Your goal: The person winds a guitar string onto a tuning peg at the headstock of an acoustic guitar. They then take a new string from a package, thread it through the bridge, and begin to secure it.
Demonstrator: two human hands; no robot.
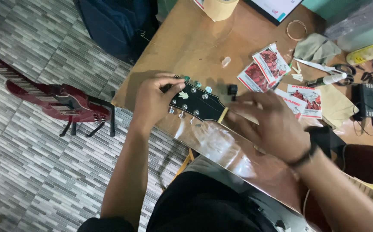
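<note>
Two hands: both on guitar.
Left hand (152,101): fingers pinched on black glossy guitar headstock (197,103), at brown wooden table's (186,43) near-left edge.
Right hand (270,124): fingers curled over neck, grip unclear.
Surroundings: red-white string packets (268,64), scissors (328,68) behind.

- The light was moderate and even, a little warm on the brown bench (182,43).
- A broad white glare lay on the glossy strip of the bench's near edge, below the black guitar headstock (199,102).
- Soft shadows fell under the left hand (154,101) and beside the headstock.
- The right hand (272,124) was motion-blurred at the fingers.
- The person's dark clothing at the bottom showed little detail.
- The grey tiled floor (31,163) stayed fairly sharp.
</note>
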